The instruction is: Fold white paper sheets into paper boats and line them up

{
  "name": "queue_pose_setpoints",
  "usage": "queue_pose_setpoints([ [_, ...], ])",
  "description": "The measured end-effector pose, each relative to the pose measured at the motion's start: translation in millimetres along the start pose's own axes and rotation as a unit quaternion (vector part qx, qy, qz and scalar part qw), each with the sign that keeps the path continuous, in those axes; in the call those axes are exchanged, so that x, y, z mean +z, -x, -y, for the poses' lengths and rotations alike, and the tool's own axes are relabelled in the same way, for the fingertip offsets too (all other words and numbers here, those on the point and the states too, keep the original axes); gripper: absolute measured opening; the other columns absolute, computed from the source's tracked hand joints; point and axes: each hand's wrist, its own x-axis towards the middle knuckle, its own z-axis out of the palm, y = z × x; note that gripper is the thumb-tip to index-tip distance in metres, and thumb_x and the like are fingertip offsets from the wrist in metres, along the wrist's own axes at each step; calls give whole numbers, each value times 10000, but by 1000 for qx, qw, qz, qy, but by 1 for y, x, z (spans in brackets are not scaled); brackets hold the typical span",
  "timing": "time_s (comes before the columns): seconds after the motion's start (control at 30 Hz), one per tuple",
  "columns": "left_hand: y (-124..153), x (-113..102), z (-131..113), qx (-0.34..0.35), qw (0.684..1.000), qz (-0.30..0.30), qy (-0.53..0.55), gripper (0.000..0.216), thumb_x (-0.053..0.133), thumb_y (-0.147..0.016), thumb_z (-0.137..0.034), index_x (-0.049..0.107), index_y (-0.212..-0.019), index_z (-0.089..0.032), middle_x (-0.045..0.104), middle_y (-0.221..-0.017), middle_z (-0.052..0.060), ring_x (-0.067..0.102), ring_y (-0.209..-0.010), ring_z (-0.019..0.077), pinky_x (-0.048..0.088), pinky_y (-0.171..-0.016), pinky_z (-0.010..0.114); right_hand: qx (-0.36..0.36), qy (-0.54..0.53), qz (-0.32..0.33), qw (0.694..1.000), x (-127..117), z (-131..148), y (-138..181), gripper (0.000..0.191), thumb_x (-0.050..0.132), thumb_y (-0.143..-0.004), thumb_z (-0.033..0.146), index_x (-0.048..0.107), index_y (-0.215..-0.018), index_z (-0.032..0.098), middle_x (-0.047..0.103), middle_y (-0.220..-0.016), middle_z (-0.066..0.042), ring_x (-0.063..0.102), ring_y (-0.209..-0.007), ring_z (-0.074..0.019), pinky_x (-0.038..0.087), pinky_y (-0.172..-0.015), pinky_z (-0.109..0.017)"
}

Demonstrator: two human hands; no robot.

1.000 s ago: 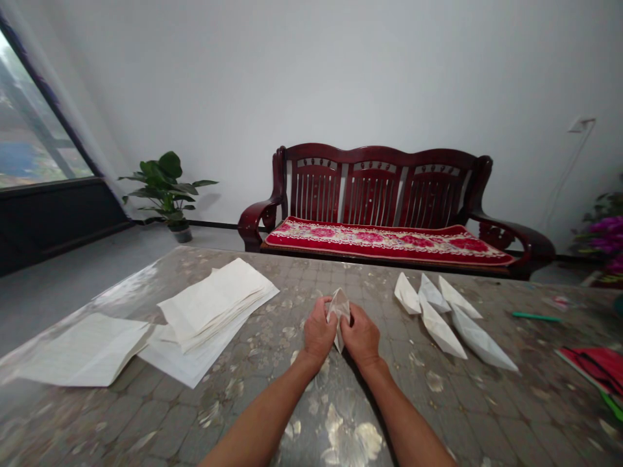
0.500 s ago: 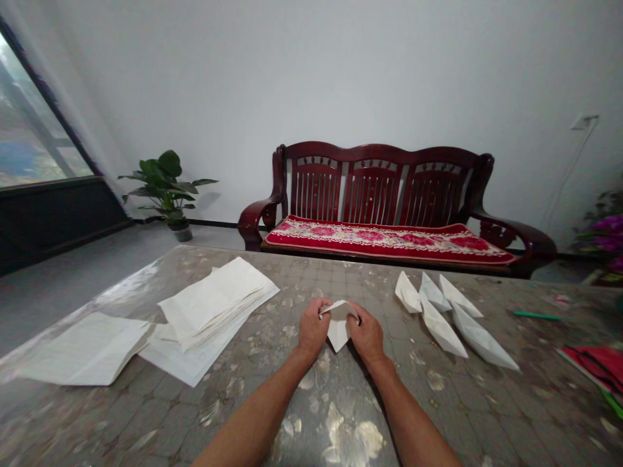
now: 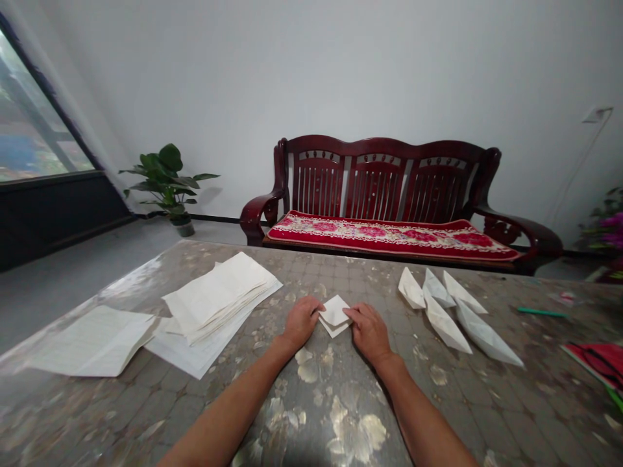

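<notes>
A small white folded paper [image 3: 335,312], squarish and turned corner-forward, is held just over the middle of the table. Its layers gape slightly along the front edges. My left hand [image 3: 302,322] pinches the left corner between thumb and fingers. At the opposite corner, my right hand [image 3: 370,329] grips with its fingers closed on the paper's edge. To the right lie several folded white paper boats [image 3: 445,327], grouped side by side.
A stack of white paper sheets [image 3: 219,295] and a folded sheet [image 3: 92,340] lie on the patterned table [image 3: 302,402] at left. A green pen [image 3: 542,312] and a red item [image 3: 596,362] are at right. Beyond the table stands a wooden bench [image 3: 374,188].
The paper went from an opened, pocket-like shape between my hands to a flatter diamond. My fingers shifted from inside its edges to its side corners. The view tilted slightly.
</notes>
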Motion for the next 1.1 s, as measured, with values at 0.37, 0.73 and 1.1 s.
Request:
queue_pose_setpoints([
  [0.37,8,-3,7,40,997,28,-61,275,536,-820,-48,721,-952,-203,725,-1017,60,628,-1038,210,475,-970,356,-47,106,60,991,-2,6,1,280,495,-954,168,710,-1103,266,671,-1063,-60,533,-994,-212,388,-855,-299],
  [0.73,13,8,-19,72,990,11,-121,189,628,-856,-230,677,-1028,-169,661,-1175,132,575,-1175,273,450,-1049,445,-60,152,101,981,-2,11,10,325,483,-966,184,625,-1257,213,657,-1178,-94,544,-1070,-230,413,-895,-341],
  [1.1,11,29,-25,121,974,118,-153,435,436,-966,-247,503,-1375,-116,507,-1460,151,449,-1373,244,358,-1157,397,-44,163,119,978,-5,15,9,345,467,-967,178,608,-1280,214,653,-1199,-96,540,-1106,-237,401,-929,-347],
])
